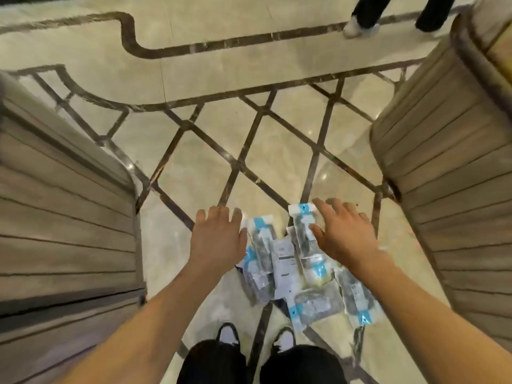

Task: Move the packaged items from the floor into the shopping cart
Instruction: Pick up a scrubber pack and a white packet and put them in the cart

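Several clear plastic packets with blue-and-white headers lie in a loose heap [302, 273] on the marble floor just ahead of my shoes. My left hand [219, 236] hovers with fingers spread at the heap's upper left edge, beside one upright packet [261, 239]. Over the upper right edge my right hand [343, 231] is spread flat, its thumb next to another packet [302, 225]. Neither hand grips anything. No shopping cart is in view.
Ribbed beige chairs stand close on the left [63, 217] and on the right [448, 151], leaving a floor corridor between them. Another person's legs and white shoe [357, 26] are at the top right. My own black trousers and shoes [257, 339] are at the bottom.
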The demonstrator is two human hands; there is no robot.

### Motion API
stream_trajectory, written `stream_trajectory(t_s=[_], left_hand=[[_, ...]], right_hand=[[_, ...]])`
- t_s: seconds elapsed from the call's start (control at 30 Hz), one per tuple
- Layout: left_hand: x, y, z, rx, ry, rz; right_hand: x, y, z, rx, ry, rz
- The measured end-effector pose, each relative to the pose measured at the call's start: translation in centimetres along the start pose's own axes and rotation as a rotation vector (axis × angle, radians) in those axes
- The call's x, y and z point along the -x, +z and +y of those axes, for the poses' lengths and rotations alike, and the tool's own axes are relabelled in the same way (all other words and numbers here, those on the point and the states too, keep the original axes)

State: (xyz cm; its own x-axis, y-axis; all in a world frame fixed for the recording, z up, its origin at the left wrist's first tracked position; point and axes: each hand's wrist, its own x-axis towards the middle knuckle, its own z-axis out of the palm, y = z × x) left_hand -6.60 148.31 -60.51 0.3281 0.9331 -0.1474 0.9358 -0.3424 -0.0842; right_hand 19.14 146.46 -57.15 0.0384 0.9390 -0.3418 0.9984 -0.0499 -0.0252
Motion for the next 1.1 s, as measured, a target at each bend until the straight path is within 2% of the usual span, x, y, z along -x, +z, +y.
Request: stream_trajectory(t_s=[0.17,0.4,0.5,0.67,0.73,0.8,0.87,0.97,1.03,1.1], left_hand=[[-2.9,16.4,2.9,-0.006,0.006,-0.196],[-5.0,35.5,9.0,-0.076,0.026,-0.310],[-6.1,40.9,10.5,-0.103,0.004,-0.374],[-9.0,46.7,11.8,-0.093,-0.084,-0.460],[-9.6,48.1,12.5,0.117,-0.187,-0.438],[-9.8,48.8,13.5,0.545,-0.369,-0.427],[-9.8,48.8,14.5,0.841,-0.574,-0.359],[-10.3,48.0,14.7,1.086,-0.850,-0.312],[-11.0,47.9,14.1,1.224,-0.924,-0.359],[-11.7,47.6,13.2,1.285,-0.920,-0.437]], right_hand=[[-4.7,17.0,0.4,-0.080,0.138,-0.241],[-10.4,38.6,1.6,-0.268,0.189,-0.536],[-13.1,44.8,2.7,-0.379,0.276,-0.537],[-17.0,49.0,3.9,-0.560,0.367,-0.542],[-17.6,50.0,4.1,-0.619,0.403,-0.565],[-17.9,50.9,4.4,-0.727,0.451,-0.587],[-17.9,51.1,4.8,-0.815,0.500,-0.610],[-17.6,50.6,5.3,-0.974,0.589,-0.633],[-17.5,50.4,5.2,-1.078,0.607,-0.665],[-17.7,50.2,4.8,-1.153,0.614,-0.682]])
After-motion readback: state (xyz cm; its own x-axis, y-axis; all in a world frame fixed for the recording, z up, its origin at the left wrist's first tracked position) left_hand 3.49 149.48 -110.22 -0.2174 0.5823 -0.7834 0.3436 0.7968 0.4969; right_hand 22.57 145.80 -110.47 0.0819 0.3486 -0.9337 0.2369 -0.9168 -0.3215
